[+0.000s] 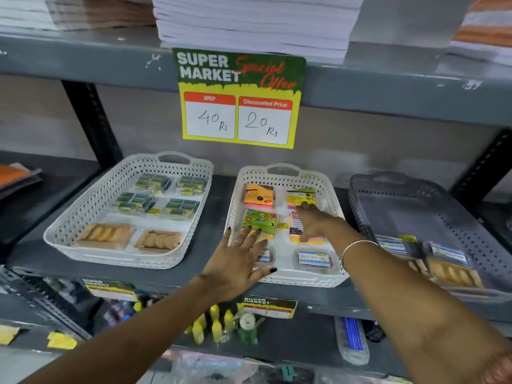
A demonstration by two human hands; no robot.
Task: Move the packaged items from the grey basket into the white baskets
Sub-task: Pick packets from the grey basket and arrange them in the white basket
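The middle white basket holds several packs: an orange one, a yellow one, a green one and a clear box with a blue label. My right hand reaches into it, fingers and thumb closed along a red and white pack lying on the basket floor. My left hand is spread flat over the basket's front left corner, touching the green pack. The grey basket on the right holds blue-labelled boxes and a tan pack at its front.
The left white basket holds several blue-yellow packs and two tan packs. A price sign hangs from the shelf above. A black upright post stands behind. Yellow bottles sit on the shelf below.
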